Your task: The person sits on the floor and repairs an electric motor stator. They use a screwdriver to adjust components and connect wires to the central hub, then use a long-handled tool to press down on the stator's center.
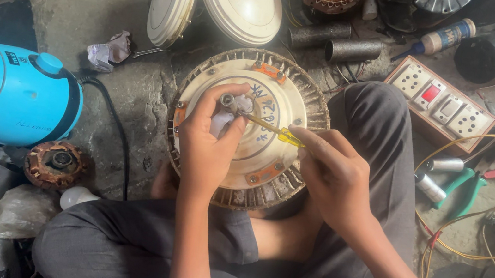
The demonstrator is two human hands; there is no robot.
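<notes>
Fan motor housing [263, 144] is rested on the floor between the knees; its central shaft [228, 100] is pinched by the left hand [208, 143]; yellow-handled screwdriver [275, 131] is gripped by the closed right hand [335, 173]

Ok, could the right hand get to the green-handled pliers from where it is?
Probably yes. The right hand holds a yellow-handled screwdriver, but the green-handled pliers lie on the floor just past the raised knee; only loose wires cross them.
</notes>
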